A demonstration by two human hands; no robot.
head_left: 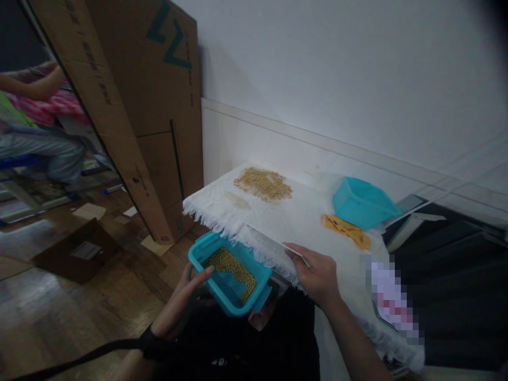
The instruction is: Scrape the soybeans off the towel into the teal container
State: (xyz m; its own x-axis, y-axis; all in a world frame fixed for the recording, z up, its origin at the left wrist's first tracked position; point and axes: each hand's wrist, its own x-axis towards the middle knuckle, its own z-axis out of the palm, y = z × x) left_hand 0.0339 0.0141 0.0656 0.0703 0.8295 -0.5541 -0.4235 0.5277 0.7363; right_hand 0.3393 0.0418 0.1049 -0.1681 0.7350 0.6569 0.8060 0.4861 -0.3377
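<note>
My left hand (189, 293) grips the near-left side of a teal plastic container (229, 309), its thumb over the rim. Small round yellow-green beans (228, 262) cover part of the container's floor. It is held tilted, just below the fringed edge of a white cloth (273, 227) on the table. In my right hand (317, 272), closed, is a thin flat white strip (296, 251), like a card or ruler, held along the cloth's edge. A spread heap of pale yellow beans (264, 184) lies farther back on the cloth.
A second teal container (361, 203) stands at the right, with a folded yellow cloth (346, 230) before it. A tall cardboard box (154, 116) stands left of the table; flattened cardboard (77, 251) lies on the floor. Another person (43, 106) sits at far left.
</note>
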